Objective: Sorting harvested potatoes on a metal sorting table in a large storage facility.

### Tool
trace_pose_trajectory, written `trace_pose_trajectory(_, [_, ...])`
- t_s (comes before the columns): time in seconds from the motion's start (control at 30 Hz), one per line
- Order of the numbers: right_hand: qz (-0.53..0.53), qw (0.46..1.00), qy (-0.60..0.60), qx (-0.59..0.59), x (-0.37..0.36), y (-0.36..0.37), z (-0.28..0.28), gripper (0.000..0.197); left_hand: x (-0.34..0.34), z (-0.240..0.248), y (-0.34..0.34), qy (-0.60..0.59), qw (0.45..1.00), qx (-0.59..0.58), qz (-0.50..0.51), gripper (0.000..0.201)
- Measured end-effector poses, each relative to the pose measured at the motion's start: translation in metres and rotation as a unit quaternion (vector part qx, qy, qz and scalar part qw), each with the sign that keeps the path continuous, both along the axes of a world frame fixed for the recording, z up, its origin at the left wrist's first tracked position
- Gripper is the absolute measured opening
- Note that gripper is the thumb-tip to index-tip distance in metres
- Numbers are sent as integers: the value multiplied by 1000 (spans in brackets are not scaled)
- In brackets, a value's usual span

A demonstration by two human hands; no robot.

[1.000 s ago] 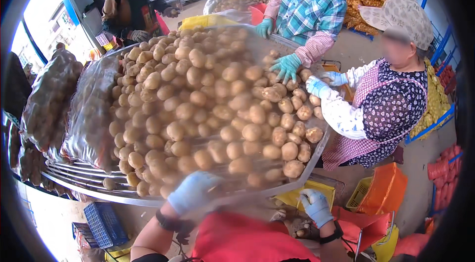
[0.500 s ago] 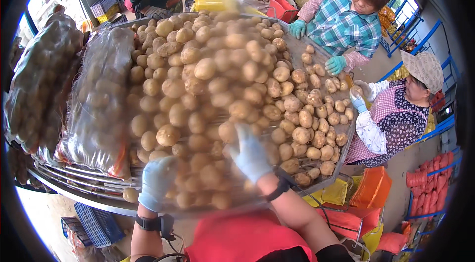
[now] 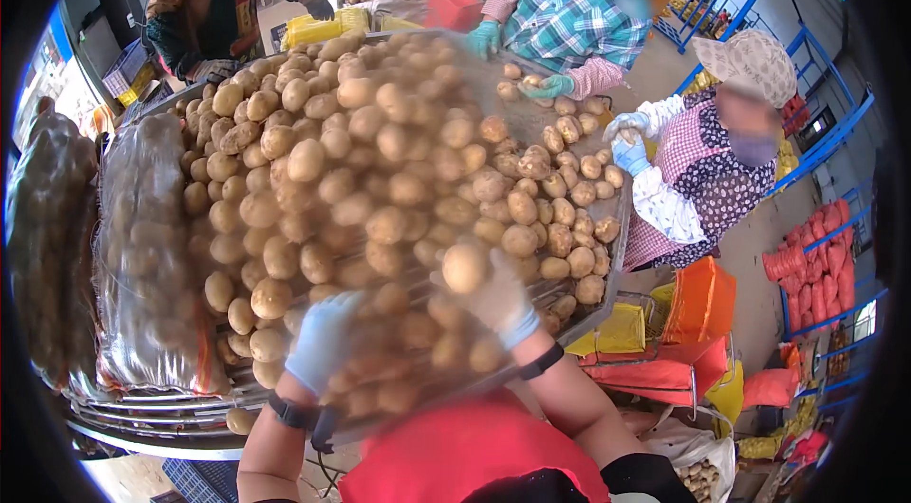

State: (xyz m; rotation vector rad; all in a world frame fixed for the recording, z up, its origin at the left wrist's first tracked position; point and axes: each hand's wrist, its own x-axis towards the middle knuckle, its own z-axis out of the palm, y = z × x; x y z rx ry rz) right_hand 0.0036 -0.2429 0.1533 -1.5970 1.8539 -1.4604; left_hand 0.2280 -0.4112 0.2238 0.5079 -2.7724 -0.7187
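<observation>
Potatoes [image 3: 306, 162] lie heaped across a slatted metal table [image 3: 607, 289] in front of me, many of them smeared by blur. My right hand [image 3: 503, 304], in a pale glove, is at the near right of the heap with its fingers curled around a potato [image 3: 465, 268]. Lower left of it, my left hand [image 3: 325, 342], in a light blue glove, is over the near edge of the heap among potatoes. Blur smears its fingers, so what they hold does not show. Dark bands circle both wrists.
Filled mesh sacks [image 3: 152, 247] lie along the table's left side. One person in a plaid shirt [image 3: 569, 14] and another in a cap [image 3: 745, 66] stand at the right side; a third person [image 3: 213, 9] is far left. Orange bags [image 3: 702, 299] hang near the right corner.
The view has shifted, so the table sits further left. My right hand now has a potato in its fingers. The plaid-shirted person's hand has moved onto potatoes.
</observation>
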Motion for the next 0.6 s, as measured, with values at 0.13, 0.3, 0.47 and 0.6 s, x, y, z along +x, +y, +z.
trace_pose_trajectory(0.13, [72, 624, -766, -139, 4, 33, 24, 63, -55, -23, 0, -190, 967, -124, -113, 55])
trace_pose_trajectory(0.3, [6, 663, -744, -83, 10, 90, -2, 60, -79, -33, -1, -145, 971, 143, -126, 53])
trace_pose_trajectory(0.47, [40, 833, -552, 2, 27, 103, 14, 48, -90, -31, 22, 32, 651, 758, 36, 79])
trace_pose_trajectory(0.6, [102, 591, -796, -85, 30, 93, 41, 50, -115, 15, 85, 29, 720, 684, -112, 81])
